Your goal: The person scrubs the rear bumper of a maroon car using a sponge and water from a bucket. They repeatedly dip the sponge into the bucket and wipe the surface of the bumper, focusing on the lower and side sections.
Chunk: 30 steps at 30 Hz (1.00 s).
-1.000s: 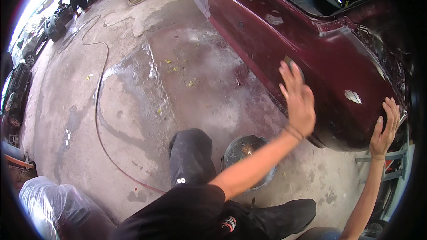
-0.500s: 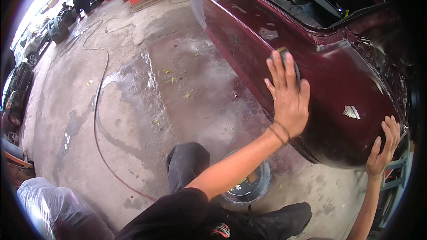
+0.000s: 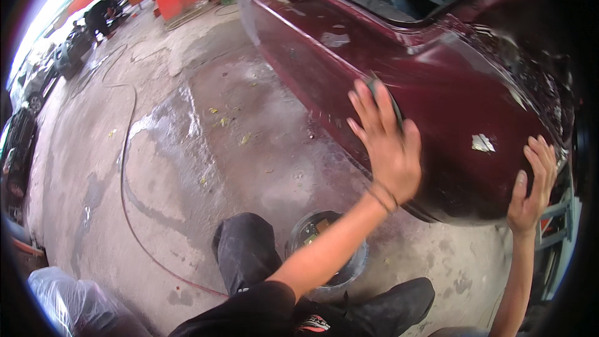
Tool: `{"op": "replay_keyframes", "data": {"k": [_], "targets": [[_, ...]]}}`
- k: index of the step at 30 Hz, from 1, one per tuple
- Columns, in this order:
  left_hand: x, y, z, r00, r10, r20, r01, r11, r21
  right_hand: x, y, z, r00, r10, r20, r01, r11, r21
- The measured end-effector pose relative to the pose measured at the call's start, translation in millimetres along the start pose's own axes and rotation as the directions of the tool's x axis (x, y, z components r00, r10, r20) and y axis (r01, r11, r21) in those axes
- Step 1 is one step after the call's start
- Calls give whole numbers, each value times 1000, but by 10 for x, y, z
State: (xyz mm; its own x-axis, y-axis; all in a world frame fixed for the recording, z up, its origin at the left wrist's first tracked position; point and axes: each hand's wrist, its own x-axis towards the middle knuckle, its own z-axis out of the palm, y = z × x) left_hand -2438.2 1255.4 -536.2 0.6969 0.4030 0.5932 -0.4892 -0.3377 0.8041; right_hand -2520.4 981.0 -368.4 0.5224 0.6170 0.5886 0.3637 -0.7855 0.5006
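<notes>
My left hand (image 3: pixel 388 146) presses a thin dark sanding block (image 3: pixel 388 101) against the maroon car door panel (image 3: pixel 430 112), fingers extended over its top. Only the block's edge shows beyond the fingers; its face is hidden. My right hand (image 3: pixel 535 184) holds no tool and lies with parted fingers on the panel's near right end. Between the hands, a pale bare patch (image 3: pixel 482 143) shows in the paint. Grey patches mark the panel's far part.
A dark bucket (image 3: pixel 360 264) with small pieces inside stands by my legs, partly behind my left forearm. A hose (image 3: pixel 126 162) curves across the concrete floor. Clear plastic sheeting (image 3: pixel 75 302) lies lower left. A person (image 3: pixel 98 17) bends far off near parked cars. A metal stand (image 3: pixel 557 224) is at right.
The view has shifted, moving the whole scene slightly. My left hand and the sanding block have slid a little nearer along the panel. My right hand stays at the panel's end.
</notes>
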Motion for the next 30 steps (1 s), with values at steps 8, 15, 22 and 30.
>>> {"op": "replay_keyframes", "data": {"k": [8,15,22,30], "targets": [[1138,-939,-480,908,415,-54,-387,883,266,184,-28,157,953,51,-299,-14,992,125],[-151,163,139,924,364,-113,-351,929,120,50,-93,98,900,112,-420,-43,984,171],[128,-543,-195,851,523,54,-521,826,215,-46,-133,90,887,138,-440,-64,982,179],[-423,168,116,887,456,76,-458,846,272,93,-40,244,912,47,-407,2,993,120]]}}
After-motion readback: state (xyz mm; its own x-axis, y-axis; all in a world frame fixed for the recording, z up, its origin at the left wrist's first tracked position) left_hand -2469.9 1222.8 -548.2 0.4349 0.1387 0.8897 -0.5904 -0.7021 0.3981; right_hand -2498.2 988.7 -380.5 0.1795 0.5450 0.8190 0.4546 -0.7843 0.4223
